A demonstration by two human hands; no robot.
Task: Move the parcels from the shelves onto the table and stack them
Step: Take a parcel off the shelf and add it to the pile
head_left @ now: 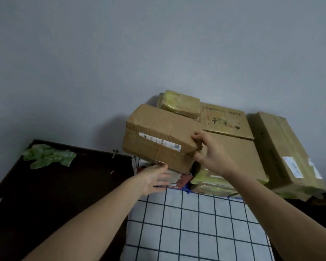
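Observation:
A brown cardboard parcel point(158, 132) with a white label sits on top of the stack against the wall. My right hand point(211, 153) grips its right end, fingers on top and thumb at the lower corner. My left hand point(154, 178) reaches under its near left bottom edge with straight fingers. Behind it lies a small taped parcel point(181, 104). To the right are a printed box point(226, 119), a large flat box point(239, 159) and a long taped box point(286, 153). Smaller packets point(177, 180) lie under the held parcel.
A blue-and-white checked cloth point(196, 223) covers the surface in front of the stack. A dark wooden table point(55, 194) stands at the left with a crumpled green plastic bag point(47, 156) on it. A grey wall rises behind.

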